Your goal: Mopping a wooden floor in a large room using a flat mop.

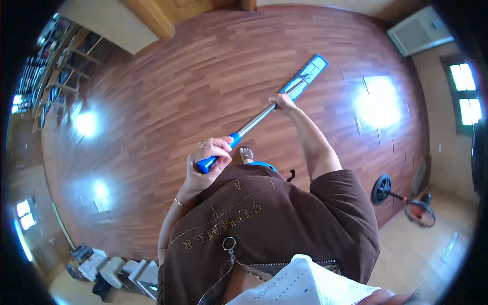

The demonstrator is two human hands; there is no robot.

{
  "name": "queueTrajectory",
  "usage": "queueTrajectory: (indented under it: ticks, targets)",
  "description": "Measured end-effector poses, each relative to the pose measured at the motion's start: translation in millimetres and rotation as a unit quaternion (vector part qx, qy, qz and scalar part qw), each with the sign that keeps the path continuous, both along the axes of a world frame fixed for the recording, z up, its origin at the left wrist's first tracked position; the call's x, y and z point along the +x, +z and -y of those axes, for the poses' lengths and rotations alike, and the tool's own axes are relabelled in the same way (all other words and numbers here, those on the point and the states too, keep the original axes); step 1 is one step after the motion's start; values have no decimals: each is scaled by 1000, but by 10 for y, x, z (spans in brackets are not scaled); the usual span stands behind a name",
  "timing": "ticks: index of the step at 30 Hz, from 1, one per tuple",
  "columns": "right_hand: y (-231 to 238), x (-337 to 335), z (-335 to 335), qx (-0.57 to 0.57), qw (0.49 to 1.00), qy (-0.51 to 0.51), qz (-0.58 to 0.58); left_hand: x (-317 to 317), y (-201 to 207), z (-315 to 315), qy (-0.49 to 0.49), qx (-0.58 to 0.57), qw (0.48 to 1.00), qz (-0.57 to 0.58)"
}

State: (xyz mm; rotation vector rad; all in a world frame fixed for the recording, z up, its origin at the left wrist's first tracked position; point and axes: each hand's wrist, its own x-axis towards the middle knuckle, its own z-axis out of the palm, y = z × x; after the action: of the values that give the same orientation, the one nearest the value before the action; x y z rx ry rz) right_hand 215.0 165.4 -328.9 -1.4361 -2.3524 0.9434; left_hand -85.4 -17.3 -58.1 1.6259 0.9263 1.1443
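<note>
A flat mop [252, 122] runs slantwise from my body out over the floor. Its blue grip [207, 164] lies in my left hand [206, 161], whose fingers curl round the top end. Farther down the metal pole, my right hand [283, 101] is wrapped round it close to the head. The long rectangular mop head [311, 71], blue-rimmed with a pale plate, is at the far end, right of the middle. Whether it touches the floor I cannot tell.
Reddish-brown wood-plank floor [203, 76] spreads around me, with bright window glare. Shelving [66, 76] stands at the far left, a white wall-side unit [421, 31] at the far right. A wheeled black item [381, 189] lies right; several pale chairs or boxes [112, 269] stand lower left.
</note>
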Motion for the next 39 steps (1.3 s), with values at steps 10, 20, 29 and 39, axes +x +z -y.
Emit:
queueTrajectory:
  ticks: [10, 20, 29, 39]
  targets:
    - [-178, 796, 1271, 109, 982, -155, 16, 232, -164, -162, -133, -136, 978, 89]
    - [123, 375, 2040, 12, 989, -133, 62, -116, 149, 192, -131, -188, 970, 80]
    - [445, -473, 1754, 21, 1000, 18, -15, -548, 499, 964, 39, -59, 996, 57]
    - [589, -1656, 1362, 12, 952, 297, -73, -435, 673, 1954, 293, 154, 942, -55]
